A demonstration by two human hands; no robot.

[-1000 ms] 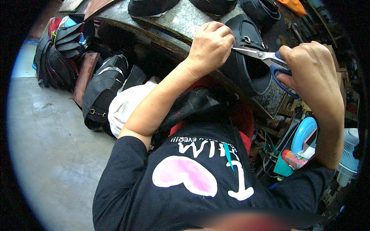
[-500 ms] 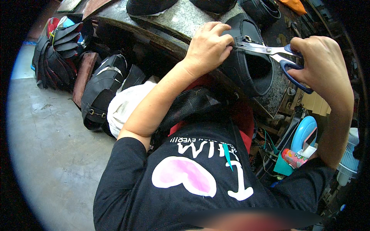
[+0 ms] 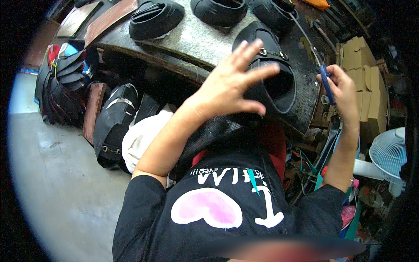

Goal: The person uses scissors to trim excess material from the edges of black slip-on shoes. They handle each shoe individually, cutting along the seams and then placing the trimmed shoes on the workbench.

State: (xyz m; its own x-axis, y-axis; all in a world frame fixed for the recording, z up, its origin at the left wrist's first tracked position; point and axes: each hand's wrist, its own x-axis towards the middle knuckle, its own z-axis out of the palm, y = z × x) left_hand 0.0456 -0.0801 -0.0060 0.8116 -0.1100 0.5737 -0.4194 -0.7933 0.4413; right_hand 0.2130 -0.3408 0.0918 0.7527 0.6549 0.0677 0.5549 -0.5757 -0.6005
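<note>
Your black buckled shoe [image 3: 279, 59] lies near the worktop's [image 3: 200, 43] front right corner. Your left hand [image 3: 235, 81] is spread wide, its fingers partly in front of the shoe's left side. Your right hand [image 3: 344, 89], near the worktop's right edge, grips the blue-handled scissors [image 3: 324, 76], blades pointing away from you. Three other black shoes [image 3: 163, 19] sit farther from the front edge.
</note>
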